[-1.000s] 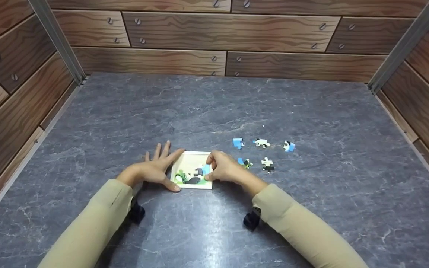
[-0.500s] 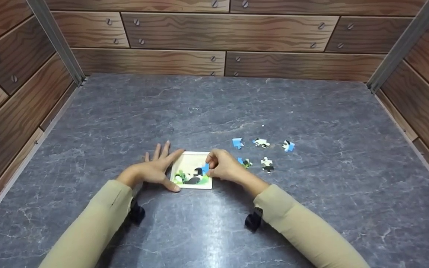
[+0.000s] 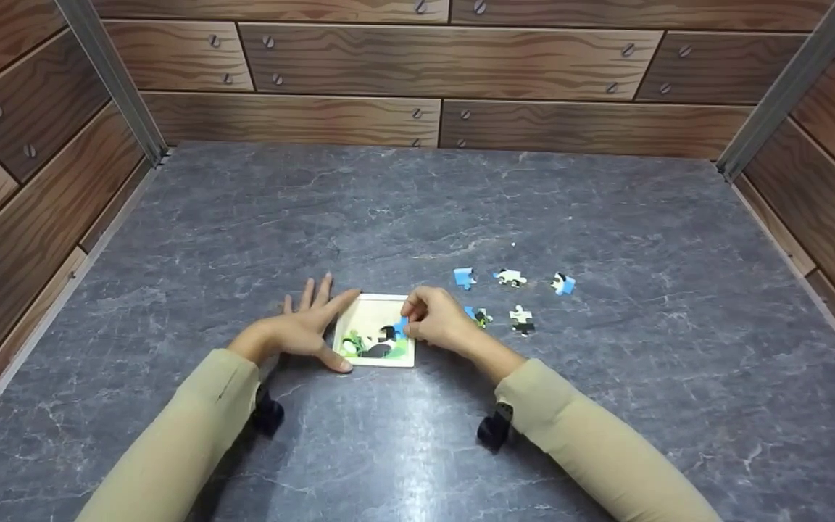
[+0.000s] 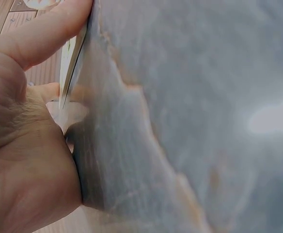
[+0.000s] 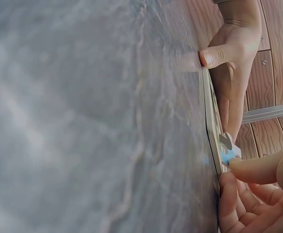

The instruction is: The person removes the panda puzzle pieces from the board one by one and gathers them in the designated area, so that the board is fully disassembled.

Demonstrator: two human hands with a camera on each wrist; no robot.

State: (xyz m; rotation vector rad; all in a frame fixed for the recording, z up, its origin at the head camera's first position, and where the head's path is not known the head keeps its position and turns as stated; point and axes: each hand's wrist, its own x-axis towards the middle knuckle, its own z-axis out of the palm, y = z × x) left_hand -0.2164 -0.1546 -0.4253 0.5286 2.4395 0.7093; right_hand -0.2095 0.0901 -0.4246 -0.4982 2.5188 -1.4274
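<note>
A small square wooden puzzle tray point(image 3: 381, 296) lies on the table with several pieces fitted along its near side, showing a panda and green leaves. My left hand point(image 3: 298, 331) rests at the tray's left side, fingers spread, thumb at the near left corner and index finger by the far left one. At the tray's right edge, my right hand point(image 3: 438, 317) pinches a blue puzzle piece point(image 3: 399, 330) between thumb and fingers, just above the fitted row. The right wrist view shows this blue piece point(image 5: 227, 155) at the thumb tip, close over the tray.
Right of the tray lie several loose puzzle pieces: a blue one point(image 3: 464, 278), a white one point(image 3: 510, 278), a blue-and-white one point(image 3: 562, 283), a black-and-white one point(image 3: 521, 320) and a green-and-blue one point(image 3: 481, 317) partly behind my right hand. Wood-patterned walls point(image 3: 446, 65) enclose the table.
My right thumb and the blue piece have shifted slightly toward the tray's far side, uncovering more of the green corner piece. My left hand has stayed in place.
</note>
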